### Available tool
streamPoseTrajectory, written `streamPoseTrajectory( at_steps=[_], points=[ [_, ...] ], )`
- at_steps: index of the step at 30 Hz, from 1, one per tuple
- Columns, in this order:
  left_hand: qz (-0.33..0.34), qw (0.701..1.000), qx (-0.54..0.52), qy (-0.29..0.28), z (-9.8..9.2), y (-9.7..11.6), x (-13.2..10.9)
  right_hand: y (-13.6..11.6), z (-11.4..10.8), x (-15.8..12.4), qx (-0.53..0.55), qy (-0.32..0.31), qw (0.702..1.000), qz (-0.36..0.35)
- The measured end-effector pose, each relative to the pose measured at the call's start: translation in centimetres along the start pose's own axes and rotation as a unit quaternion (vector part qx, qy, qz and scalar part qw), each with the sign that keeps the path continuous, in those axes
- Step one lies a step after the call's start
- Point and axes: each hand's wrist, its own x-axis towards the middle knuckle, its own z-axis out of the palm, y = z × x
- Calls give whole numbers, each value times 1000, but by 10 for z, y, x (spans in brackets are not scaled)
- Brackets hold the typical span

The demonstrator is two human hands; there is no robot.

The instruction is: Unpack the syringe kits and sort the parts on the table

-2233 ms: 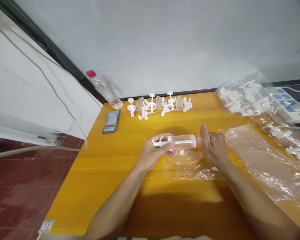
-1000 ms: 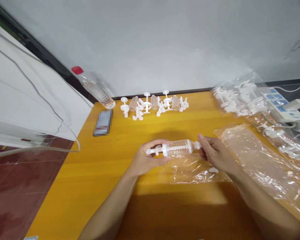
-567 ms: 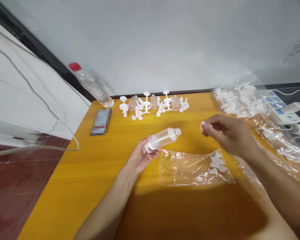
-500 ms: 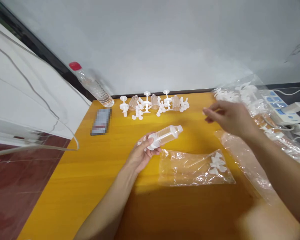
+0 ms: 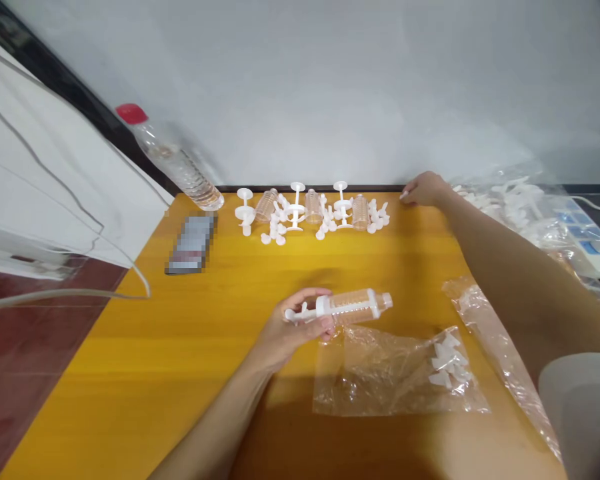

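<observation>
Left hand [image 5: 293, 327] grips syringe [image 5: 353, 307], collar end [image 5: 323, 306] between thumb and fingers, nozzle [image 5: 386, 301] clear; right hand [image 5: 425, 189] pinches white bit [image 5: 403, 196].

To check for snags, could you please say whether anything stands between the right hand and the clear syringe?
Nothing visible stands between the right hand and the clear syringe, which the left hand holds.

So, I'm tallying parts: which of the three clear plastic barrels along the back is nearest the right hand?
The rightmost clear plastic barrel; the middle one and left one sit farther from the right hand.
</observation>
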Motion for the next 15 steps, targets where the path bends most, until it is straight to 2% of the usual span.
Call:
streamPoseTrajectory(
  at_steps=[3, 6, 8, 10, 13, 15],
  points=[
    [6, 1000, 1, -16, -4, -1, -1, 6, -2, -5, 39, -5, 999, -8],
    [21, 999, 23, -9, -2, 2, -4, 11, -16, -37, 87, 13, 996, -13],
    [49, 997, 61, 23, 4, 7, -7, 12, -24, -78, 133, 20, 991, -17],
    [95, 987, 116, 52, 16, 13, -11, 11, -25, -133, 199, -12, 980, -26],
    [161, 966, 200, 33, 38, 20, -19, 3, -13, -216, 323, -158, 932, -52],
    [177, 958, 224, 7, 50, 22, -24, -3, -2, -257, 352, -195, 912, -76]
  ],
)
